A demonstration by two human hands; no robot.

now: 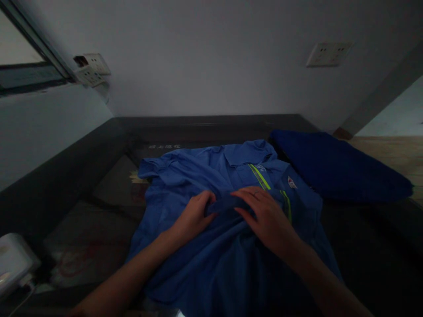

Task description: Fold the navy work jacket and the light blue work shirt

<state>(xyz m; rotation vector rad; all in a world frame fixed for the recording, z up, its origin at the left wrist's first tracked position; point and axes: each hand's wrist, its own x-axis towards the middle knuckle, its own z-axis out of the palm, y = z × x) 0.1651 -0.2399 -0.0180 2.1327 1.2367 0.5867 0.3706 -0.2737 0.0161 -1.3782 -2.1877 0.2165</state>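
A blue work jacket [185,180] lies spread and wrinkled in front of me, its collar [249,153] at the far side. Yellow-green reflective strips [260,177] and a small badge [292,182] show on its right part. Near its middle, my left hand [197,212] pinches a raised fold of the cloth between thumb and curled fingers. My right hand [267,215] grips the same fold a little to the right, fingers over it and thumb below. The lower part of the jacket hangs in loose folds toward me.
Under the jacket is a dark surface [109,193] with a raised back edge. A darker blue folded cloth [337,165] lies at the right. A white device with a cable [16,259] sits at the lower left. Wall sockets [330,53] are behind.
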